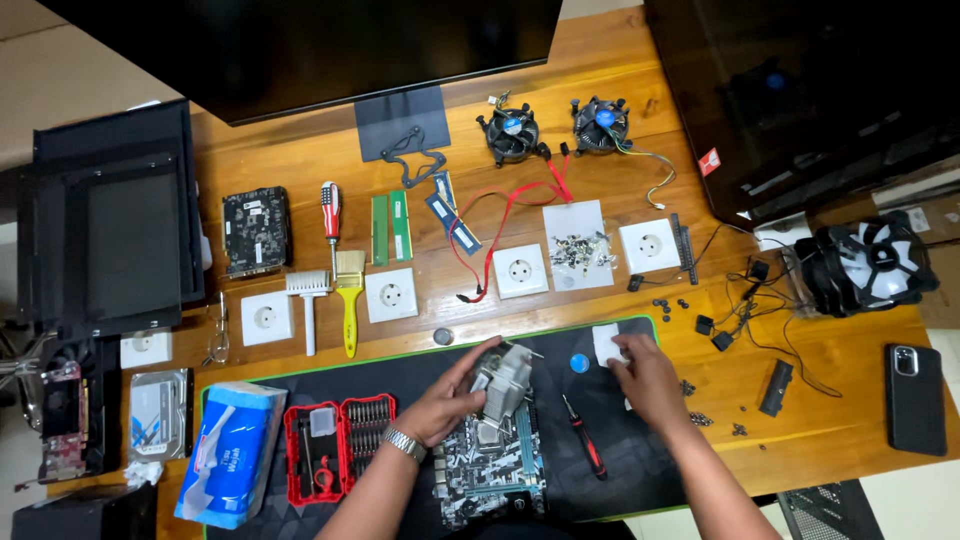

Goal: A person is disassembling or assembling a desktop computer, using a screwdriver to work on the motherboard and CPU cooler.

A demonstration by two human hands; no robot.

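In the lower centre of the frame, the motherboard (492,462) lies on the dark mat (400,375) of the worktop, long axis toward the person. Above it the left hand (447,400) has its fingers wrapped around the metal heatsink (503,375), tilted toward upper right. The right hand (648,380) pinches a white wipe (606,343)
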